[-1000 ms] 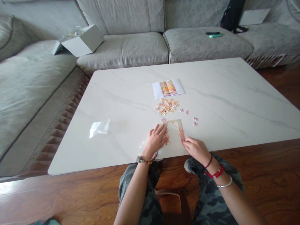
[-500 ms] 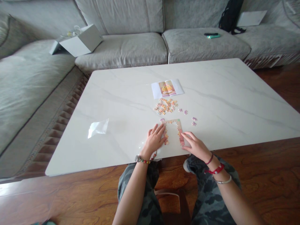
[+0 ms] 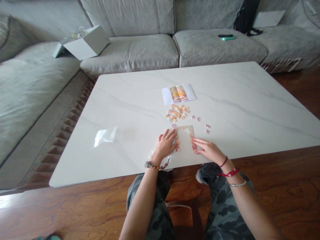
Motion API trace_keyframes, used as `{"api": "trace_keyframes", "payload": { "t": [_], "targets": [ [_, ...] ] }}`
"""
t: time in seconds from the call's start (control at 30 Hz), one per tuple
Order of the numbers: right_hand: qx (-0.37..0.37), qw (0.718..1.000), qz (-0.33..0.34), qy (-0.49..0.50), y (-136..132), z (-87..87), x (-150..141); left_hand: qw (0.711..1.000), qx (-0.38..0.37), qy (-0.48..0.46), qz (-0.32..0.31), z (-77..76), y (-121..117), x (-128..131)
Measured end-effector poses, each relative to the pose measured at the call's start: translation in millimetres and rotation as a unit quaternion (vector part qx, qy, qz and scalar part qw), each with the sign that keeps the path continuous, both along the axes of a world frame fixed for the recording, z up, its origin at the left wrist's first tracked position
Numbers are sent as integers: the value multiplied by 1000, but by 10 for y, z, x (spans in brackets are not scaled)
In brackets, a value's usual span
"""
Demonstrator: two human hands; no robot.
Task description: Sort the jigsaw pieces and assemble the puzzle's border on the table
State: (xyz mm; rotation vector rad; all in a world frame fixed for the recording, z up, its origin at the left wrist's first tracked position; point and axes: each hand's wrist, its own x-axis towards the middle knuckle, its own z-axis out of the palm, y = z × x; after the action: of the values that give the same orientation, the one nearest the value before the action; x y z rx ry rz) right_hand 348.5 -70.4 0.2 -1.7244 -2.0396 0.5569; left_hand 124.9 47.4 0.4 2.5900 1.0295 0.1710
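Observation:
A partly built jigsaw frame (image 3: pixel 185 128) lies near the front edge of the white marble table (image 3: pixel 232 106). My left hand (image 3: pixel 165 145) rests flat on the frame's left side, fingers stretched out. My right hand (image 3: pixel 208 150) lies flat against the frame's right side, fingers extended and pressing on the strip of pieces. A heap of loose puzzle pieces (image 3: pixel 177 112) sits just beyond the frame, with a few stray pieces (image 3: pixel 207 128) to its right. A printed reference picture (image 3: pixel 178 93) lies farther back.
A crumpled clear plastic bag (image 3: pixel 105 135) lies on the table's left half. A grey sofa (image 3: pixel 140 50) wraps round the far side, carrying an open white box (image 3: pixel 83 43), a black bag (image 3: pixel 247 15) and a green item (image 3: pixel 226 37). Wooden floor shows below.
My right hand has gone from curled at the frame's lower right corner to flat with fingers stretched along its right side. The left hand has stayed put.

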Motion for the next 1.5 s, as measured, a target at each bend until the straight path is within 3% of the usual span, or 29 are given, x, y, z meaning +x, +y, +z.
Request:
{"api": "trace_keyframes", "payload": {
  "t": [0.9, 1.1, 1.23, 1.37, 1.5],
  "targets": [
    [17, 998, -42, 46, -153, 120, -69, 999, -20, -31, -8, 47, 14, -44],
    [47, 991, -123, -29, -236, 88, -226, 999, 6, -50, 12, 103, -25, -28],
    [69, 977, -189, -70, -286, 37, -377, 996, 33, -67, -51, 172, -209, 117],
    [68, 976, -196, -72, -295, 13, -424, 989, 33, -63, -132, 208, -430, 286],
    [69, 975, -193, -88, -292, -4, -412, 989, 39, -37, -135, 195, -523, 364]
  ]
}}
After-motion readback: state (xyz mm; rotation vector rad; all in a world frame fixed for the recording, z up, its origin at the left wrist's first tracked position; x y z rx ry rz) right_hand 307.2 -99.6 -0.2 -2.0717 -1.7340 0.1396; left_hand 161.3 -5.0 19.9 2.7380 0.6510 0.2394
